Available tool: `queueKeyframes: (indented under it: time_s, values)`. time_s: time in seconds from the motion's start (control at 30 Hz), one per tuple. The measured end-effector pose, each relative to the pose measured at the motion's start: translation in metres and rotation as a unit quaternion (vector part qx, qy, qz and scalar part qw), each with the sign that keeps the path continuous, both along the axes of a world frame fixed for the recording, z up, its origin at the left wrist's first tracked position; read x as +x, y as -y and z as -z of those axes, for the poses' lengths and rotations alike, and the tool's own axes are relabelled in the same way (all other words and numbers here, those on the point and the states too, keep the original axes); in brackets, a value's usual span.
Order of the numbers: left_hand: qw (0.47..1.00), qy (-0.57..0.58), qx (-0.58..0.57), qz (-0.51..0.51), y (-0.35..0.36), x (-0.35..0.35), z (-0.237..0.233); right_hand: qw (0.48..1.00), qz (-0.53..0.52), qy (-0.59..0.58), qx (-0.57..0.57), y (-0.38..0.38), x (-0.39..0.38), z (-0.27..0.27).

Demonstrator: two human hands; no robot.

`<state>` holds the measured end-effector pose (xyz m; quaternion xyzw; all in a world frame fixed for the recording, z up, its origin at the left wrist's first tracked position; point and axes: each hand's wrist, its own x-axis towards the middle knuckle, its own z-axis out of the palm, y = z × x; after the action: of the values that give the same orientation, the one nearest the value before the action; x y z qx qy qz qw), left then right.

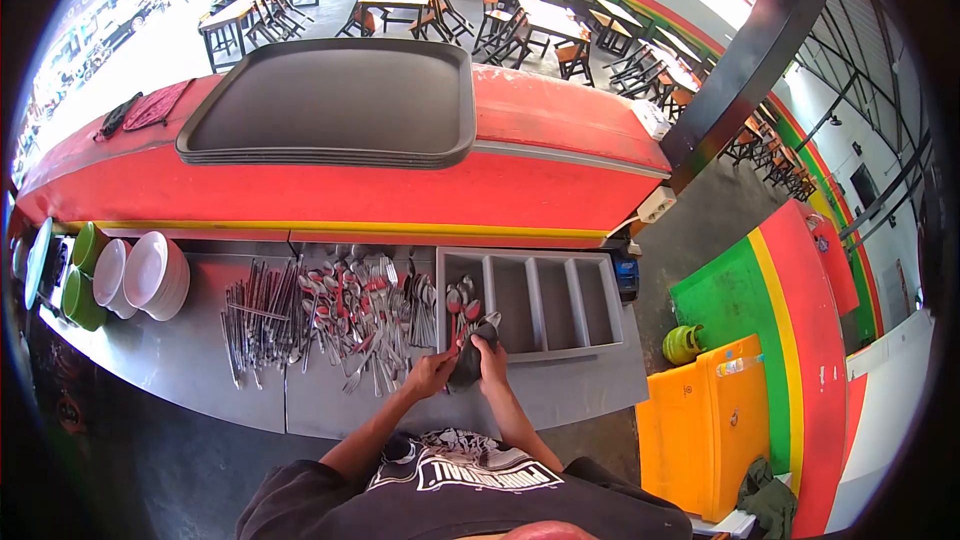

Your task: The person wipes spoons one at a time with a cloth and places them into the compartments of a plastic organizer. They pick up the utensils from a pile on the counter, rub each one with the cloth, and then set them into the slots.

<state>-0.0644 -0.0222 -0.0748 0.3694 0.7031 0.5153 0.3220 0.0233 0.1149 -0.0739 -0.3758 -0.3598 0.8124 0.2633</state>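
My right hand (pixel 491 360) is closed around a dark cloth (pixel 467 366), which hangs between my hands. A shiny spoon bowl (pixel 490 321) pokes out at the cloth's top. My left hand (pixel 430 376) is closed at the cloth's left edge; what its fingers pinch is too small to make out. Just beyond my hands, several spoons (pixel 463 300) lie in the left compartment of a grey cutlery tray (pixel 530 353). To the left, a loose heap of spoons and forks (pixel 360 310) covers part of the metal counter (pixel 330 408).
Long thin utensils (pixel 258 320) lie left of the heap. Stacked white bowls (pixel 160 277) and green bowls (pixel 83 298) stand at the far left. Dark serving trays (pixel 335 100) are stacked on the red ledge (pixel 560 105). An orange bin (pixel 705 430) stands right of the counter.
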Motion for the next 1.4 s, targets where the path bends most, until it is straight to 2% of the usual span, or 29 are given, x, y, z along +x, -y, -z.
queueKeyframes:
  time_s: [0.2,0.63,0.73,0.87,1.4]
  values:
    - [0.998,0.060,-0.013,-0.020,0.012,0.009,-0.032,1.000,-0.001,0.007,0.009,0.000,-0.002,0.003]
    - [0.999,-0.014,-0.043,-0.012,0.020,0.003,-0.032,0.999,-0.022,0.020,0.044,-0.001,-0.002,0.009]
    - [0.999,-0.027,-0.047,-0.002,0.022,0.000,-0.035,0.997,0.009,0.033,0.072,-0.002,-0.004,0.025]
    - [0.998,-0.041,-0.048,-0.001,0.023,-0.002,-0.034,0.997,-0.006,0.035,0.074,-0.007,-0.004,0.041]
    - [0.998,-0.028,-0.045,-0.037,0.022,0.006,-0.041,0.996,0.005,0.037,0.076,0.002,-0.005,0.004]
